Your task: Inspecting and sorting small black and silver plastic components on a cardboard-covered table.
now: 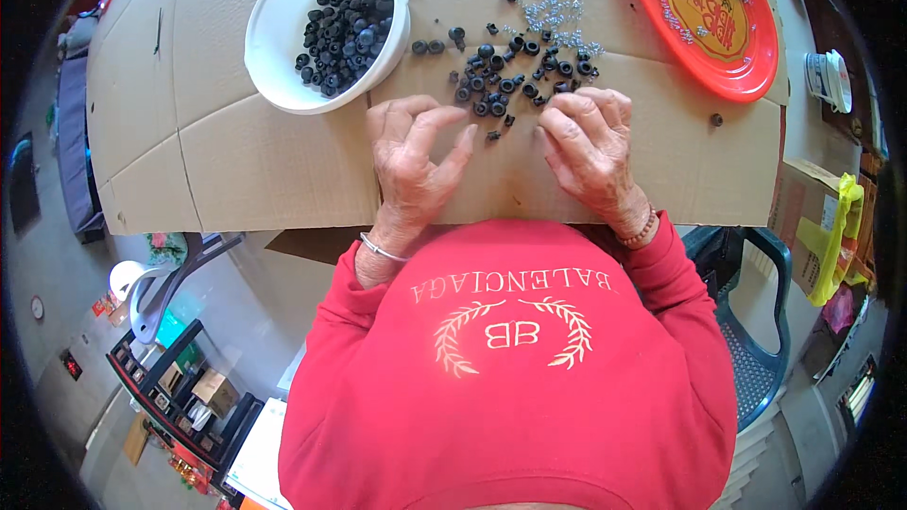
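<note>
Small round black plastic parts (498, 83), some ring-like with a hole and some stemmed, lie loose on the cardboard between and beyond my hands. My left hand (413, 153) hovers at the near left of this pile, thumb and forefinger apart, with nothing visible between them. At the pile's near right, my right hand (588, 144) has its fingers curled and the thumb close to the forefinger; anything in that pinch is too small to make out. Beyond the left hand stands a white bowl (267, 49) partly filled with similar black parts. Small clear pieces (556, 9) are scattered behind the pile.
A red plate (751, 76) at the far right carries more clear pieces. One black part (716, 120) lies alone near the right edge of the cardboard (274, 175) covering the table. A dark plastic chair (751, 340) stands at right, and a black shelf rack (179, 397) at lower left.
</note>
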